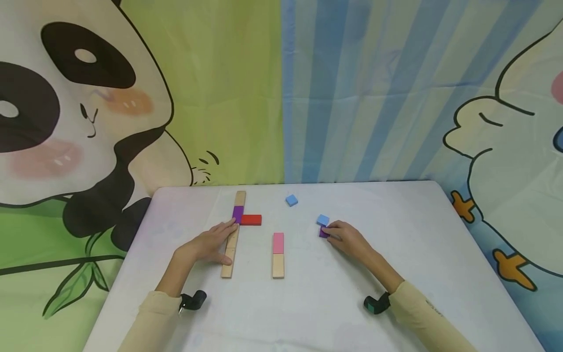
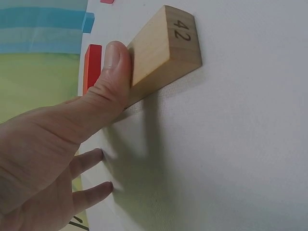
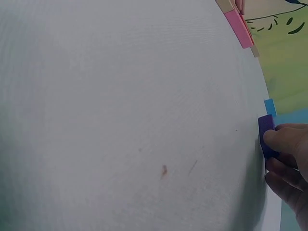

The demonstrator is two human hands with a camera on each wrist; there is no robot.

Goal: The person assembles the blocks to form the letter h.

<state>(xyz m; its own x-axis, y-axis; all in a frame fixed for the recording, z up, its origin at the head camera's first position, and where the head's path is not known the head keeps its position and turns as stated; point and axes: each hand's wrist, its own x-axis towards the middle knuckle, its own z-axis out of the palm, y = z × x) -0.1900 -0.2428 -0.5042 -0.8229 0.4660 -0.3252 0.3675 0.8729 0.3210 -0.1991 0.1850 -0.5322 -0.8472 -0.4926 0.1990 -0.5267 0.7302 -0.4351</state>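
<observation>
A row of blocks runs away from me on the left of the table: plain wooden blocks [image 1: 231,244], a purple block [image 1: 238,213] and another plain one at the far end. My left hand [image 1: 206,245] rests on this row, fingers spread. In the left wrist view its thumb lies against a wooden block [image 2: 150,50] marked 42. Touching the row's right side is a red block [image 1: 252,220]. Over on the right, my right hand [image 1: 352,240] pinches a small purple block [image 3: 266,127] between thumb and fingers. Just beyond it is a blue block [image 1: 323,219].
Between the hands, a pink block [image 1: 278,243] lies end to end with a plain wooden block [image 1: 278,266]. Another blue block [image 1: 292,200] is near the back of the white table [image 1: 308,313]. Behind the table hangs a printed cloth [image 1: 237,98].
</observation>
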